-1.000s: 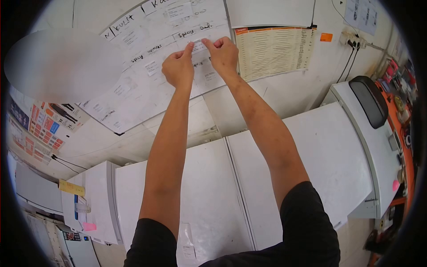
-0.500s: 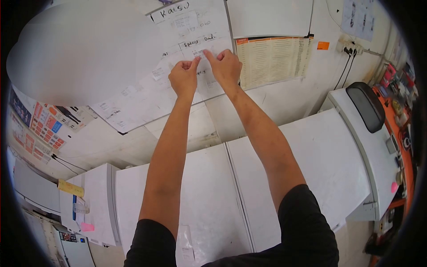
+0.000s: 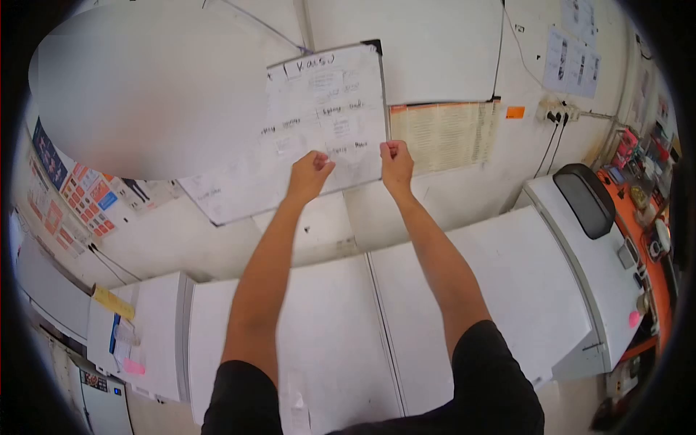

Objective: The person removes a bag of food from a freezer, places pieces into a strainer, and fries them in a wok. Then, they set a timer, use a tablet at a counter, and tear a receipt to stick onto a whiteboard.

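A whiteboard point(image 3: 250, 192) with handwritten words, "Katsu" near its top, hangs tilted on the wall. Small printed labels point(image 3: 342, 129) are stuck on it under the headings. My left hand point(image 3: 312, 174) is in front of the board's lower part, its fingers bent and thumb pressed towards them; a small pale bit shows at the fingertips, too small to name. Over by the board's right frame point(image 3: 384, 94), my right hand point(image 3: 396, 168) has its fingers curled in against the thumb, overlapping the frame's edge. What lies inside its grip is hidden.
White chest freezers point(image 3: 326, 319) stand below along the wall, between me and the board. A yellowed printed sheet point(image 3: 442, 134) hangs right of the board. Further right are a wall socket point(image 3: 558, 114) with cables and an orange shelf point(image 3: 649, 283) full of goods. A blurred patch covers the upper left.
My hands have come apart: the right moved right to the board's edge, and both sit lower in view. The camera view has shifted, showing more of the board's top.
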A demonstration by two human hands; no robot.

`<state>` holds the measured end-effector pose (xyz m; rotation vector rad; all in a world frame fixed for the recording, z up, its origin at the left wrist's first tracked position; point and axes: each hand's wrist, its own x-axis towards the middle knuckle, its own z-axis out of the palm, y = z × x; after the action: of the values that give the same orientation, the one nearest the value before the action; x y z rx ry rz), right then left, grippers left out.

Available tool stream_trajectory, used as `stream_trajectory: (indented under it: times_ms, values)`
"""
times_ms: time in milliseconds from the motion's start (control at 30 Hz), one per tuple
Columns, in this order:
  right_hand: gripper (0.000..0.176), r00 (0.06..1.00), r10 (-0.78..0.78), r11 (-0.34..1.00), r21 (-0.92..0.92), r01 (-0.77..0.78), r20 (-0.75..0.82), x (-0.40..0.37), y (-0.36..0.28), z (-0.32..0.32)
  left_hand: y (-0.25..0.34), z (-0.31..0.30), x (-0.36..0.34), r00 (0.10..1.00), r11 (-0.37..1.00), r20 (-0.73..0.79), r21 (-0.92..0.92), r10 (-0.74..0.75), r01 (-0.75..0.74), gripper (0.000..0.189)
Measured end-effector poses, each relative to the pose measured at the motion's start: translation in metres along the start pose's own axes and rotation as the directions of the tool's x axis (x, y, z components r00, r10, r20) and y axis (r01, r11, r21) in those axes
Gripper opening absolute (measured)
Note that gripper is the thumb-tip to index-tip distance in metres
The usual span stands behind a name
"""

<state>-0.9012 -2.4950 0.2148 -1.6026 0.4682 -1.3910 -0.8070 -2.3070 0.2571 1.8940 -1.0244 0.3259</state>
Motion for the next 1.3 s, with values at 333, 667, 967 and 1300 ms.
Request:
stream_trajectory:
  times_ms: [333,667,967,1300]
  values:
    - [0.022,0.360,0.627,0.775,-0.509,-0.374,0.690,-0.338,0.007,-0.233,-0.118,-0.215,-0.546,0.475,0.523,0.281,0.678,-0.834,0.517,0.053]
    - [0.027,-0.135,0.514,0.808,-0.531,-0.256,0.847,-0.544,-0.089,-0.201,-0.013,-0.189,-0.646,0.566,0.526,0.104,0.533,-0.818,0.662,0.071]
    - [0.030,0.298,0.532,0.846,-0.486,-0.219,0.792,-0.629,-0.131,-0.174,-0.058,-0.148,-0.660,0.515,0.613,0.357,0.259,-0.779,0.747,0.043]
    - [0.028,0.629,0.341,0.922,-0.378,-0.081,0.698,-0.633,-0.208,-0.166,-0.011,-0.196,-0.620,0.359,0.055,0.771,-0.390,-0.526,0.919,0.020]
